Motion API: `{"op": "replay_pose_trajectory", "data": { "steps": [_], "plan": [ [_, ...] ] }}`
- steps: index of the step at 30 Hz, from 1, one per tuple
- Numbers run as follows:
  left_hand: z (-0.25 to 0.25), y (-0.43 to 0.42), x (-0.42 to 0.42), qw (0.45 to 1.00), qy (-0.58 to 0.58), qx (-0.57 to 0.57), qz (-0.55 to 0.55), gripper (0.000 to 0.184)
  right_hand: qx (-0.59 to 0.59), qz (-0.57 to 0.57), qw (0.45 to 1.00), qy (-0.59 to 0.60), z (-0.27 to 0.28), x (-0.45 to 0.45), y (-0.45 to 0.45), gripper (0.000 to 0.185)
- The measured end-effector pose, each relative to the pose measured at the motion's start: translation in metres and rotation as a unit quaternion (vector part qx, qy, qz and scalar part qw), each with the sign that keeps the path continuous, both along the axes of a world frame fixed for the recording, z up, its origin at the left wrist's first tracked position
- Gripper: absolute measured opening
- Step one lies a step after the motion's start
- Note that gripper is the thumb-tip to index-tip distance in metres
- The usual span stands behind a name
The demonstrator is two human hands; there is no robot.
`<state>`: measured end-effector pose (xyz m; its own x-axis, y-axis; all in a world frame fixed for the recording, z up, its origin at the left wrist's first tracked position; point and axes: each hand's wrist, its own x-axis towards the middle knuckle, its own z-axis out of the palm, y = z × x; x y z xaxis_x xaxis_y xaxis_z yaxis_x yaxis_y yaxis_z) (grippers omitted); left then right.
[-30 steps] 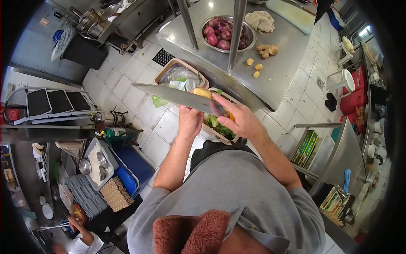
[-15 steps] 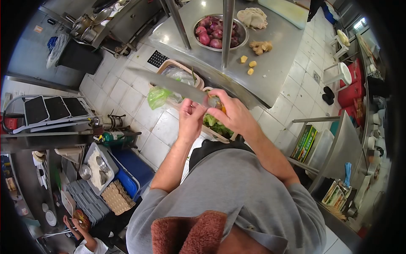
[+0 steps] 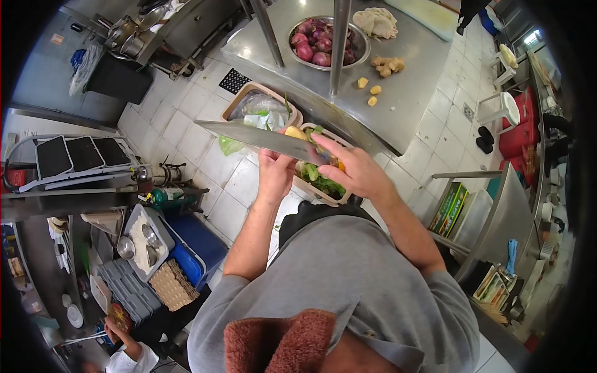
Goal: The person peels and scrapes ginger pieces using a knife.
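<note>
My right hand (image 3: 360,173) is closed around the handle end of a large knife (image 3: 249,137); the handle is mostly hidden by the fingers. Its broad blade points left, crossing in front of my left hand (image 3: 275,177). The fingers of that hand are pinched together behind the blade, at a pale yellow piece of ginger (image 3: 295,133) that shows above the blade's upper edge. Below both hands stands a bin with green leafy scraps (image 3: 323,185). Beside it is another bin (image 3: 254,90) with plastic bags inside.
On the steel table (image 3: 410,112) ahead are a bowl of red onions (image 3: 320,42), unpeeled ginger (image 3: 388,65), several peeled pieces (image 3: 373,99), a cloth (image 3: 375,23) and a cutting board (image 3: 429,18). A step ladder (image 3: 84,165) lies left. Another person's arm (image 3: 127,342) shows at lower left.
The knife blade has dropped at its tip and appears sharper, no longer smeared by motion. The ginger piece now shows above it. The other person's hands have come closer together.
</note>
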<state>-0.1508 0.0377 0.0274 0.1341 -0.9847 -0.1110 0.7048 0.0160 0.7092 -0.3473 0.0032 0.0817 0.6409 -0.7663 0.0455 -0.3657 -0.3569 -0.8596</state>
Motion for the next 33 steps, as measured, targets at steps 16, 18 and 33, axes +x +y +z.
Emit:
{"op": "replay_pose_trajectory", "data": {
  "steps": [16,18,33],
  "plan": [
    [0.0,0.015,-0.025,0.994,-0.029,-0.001,-0.103,0.028,0.02,-0.041,0.993,-0.112,-0.023,0.009,-0.018,0.046],
    [-0.001,0.009,-0.016,0.994,-0.052,0.018,-0.096,0.031,0.058,-0.048,0.987,-0.14,-0.022,0.003,-0.02,0.047],
    [-0.014,-0.003,0.004,0.998,0.053,0.041,-0.017,0.035,-0.007,-0.007,0.999,-0.034,-0.009,0.009,0.003,0.056]
  ]
}}
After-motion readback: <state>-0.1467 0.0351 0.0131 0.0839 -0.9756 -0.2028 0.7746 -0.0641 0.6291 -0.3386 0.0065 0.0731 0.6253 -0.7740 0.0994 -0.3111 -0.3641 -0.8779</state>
